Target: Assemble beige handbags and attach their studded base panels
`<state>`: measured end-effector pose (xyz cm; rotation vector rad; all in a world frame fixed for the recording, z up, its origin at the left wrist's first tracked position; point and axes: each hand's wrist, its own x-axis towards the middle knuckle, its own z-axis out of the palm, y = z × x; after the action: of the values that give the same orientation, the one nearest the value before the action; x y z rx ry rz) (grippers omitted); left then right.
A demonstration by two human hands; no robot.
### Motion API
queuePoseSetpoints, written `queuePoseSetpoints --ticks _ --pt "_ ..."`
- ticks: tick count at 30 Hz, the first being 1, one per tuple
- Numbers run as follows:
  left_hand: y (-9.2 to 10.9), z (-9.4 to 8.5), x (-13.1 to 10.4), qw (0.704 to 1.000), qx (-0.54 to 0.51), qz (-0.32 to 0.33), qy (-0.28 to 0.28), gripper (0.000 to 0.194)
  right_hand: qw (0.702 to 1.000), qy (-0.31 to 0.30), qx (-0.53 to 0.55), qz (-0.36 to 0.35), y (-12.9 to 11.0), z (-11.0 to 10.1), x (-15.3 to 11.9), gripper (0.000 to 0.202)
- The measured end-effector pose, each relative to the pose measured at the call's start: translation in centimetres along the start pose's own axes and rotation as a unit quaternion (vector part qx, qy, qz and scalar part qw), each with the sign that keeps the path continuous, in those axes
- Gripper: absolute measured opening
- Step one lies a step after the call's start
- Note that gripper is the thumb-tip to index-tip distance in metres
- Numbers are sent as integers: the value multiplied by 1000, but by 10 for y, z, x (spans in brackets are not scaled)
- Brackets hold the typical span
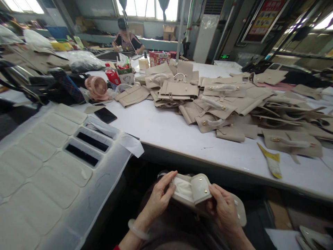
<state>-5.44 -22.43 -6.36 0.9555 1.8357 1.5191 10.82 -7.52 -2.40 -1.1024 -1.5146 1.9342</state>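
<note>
Over my lap, below the table's front edge, I hold a small beige leather pouch (pixel 182 187) with a pale lining showing inside. Two gold-coloured studs sit on its folded-back flap (pixel 201 189). My left hand (pixel 161 194) is closed on its left end, thumb over the lining. At the flap's right edge, my right hand (pixel 224 206) pinches the leather. A rounded beige part (pixel 240 210) sticks out behind the right hand; whether it belongs to the same pouch I cannot tell.
A white table (pixel 166 128) carries a pile of beige bag pieces (pixel 218 100) with handles. Flat rounded panels (pixel 56 187) lie on a sheet at left. Nearby are a phone (pixel 105 115), a pink fan (pixel 97 87) and a yellow-edged scrap (pixel 271 161). Across the room a person (pixel 128 43) sits working.
</note>
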Motion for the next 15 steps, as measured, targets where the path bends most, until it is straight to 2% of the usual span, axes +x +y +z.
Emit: queuePoseSetpoints --ticks 4,7,11,13,15 --pt "1 -3 0 1000 0 -4 -18 44 990 59 131 4 3 -6 -17 42" --pt "4 -6 -1 1000 12 -8 -28 44 986 91 141 -23 4 -7 -24 45" --pt "6 -7 -1 999 21 -6 -37 45 988 137 -7 -66 7 -12 -34 45" --pt "6 -7 -2 999 23 -6 -38 45 980 156 -93 -84 7 -15 -41 45" --pt "6 -7 -2 999 23 -6 -40 45 972 172 -129 -93 2 -20 -48 44"
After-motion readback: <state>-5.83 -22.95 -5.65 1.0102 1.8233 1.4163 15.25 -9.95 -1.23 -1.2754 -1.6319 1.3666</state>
